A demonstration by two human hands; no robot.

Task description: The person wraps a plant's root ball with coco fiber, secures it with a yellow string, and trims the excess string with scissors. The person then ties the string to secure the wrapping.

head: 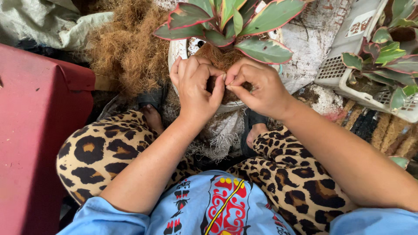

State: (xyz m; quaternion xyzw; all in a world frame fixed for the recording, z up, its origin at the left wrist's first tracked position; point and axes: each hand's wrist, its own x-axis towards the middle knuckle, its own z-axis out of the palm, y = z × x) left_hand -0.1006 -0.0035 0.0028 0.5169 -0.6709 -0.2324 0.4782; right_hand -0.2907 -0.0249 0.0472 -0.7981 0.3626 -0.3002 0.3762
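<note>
Red plastic, some kind of tub or stool (35, 130), fills the far left, and just past it there's one big heap of brown coconut fibre (126, 48) on the ground. Next over, the left hand (196, 85) has its fingers curled in and pinching a bit of that fibre right at the near rim of a single white pot (177, 50). The right hand (261, 87) does the same, thumb and forefinger pinched, knuckles nearly touching the left ones. So the pot sits straight ahead of both hands, between the person's feet, standing upright, and neither hand is really closer, they meet at the rim. One plant with green, pink-edged leaves (230, 21) spreads directly above the hands and hides most of the pot's top. Far right there's one white plastic basket (348, 74) with at least one more plant of the same kind (392, 61) in it, well apart from the hands.
</note>
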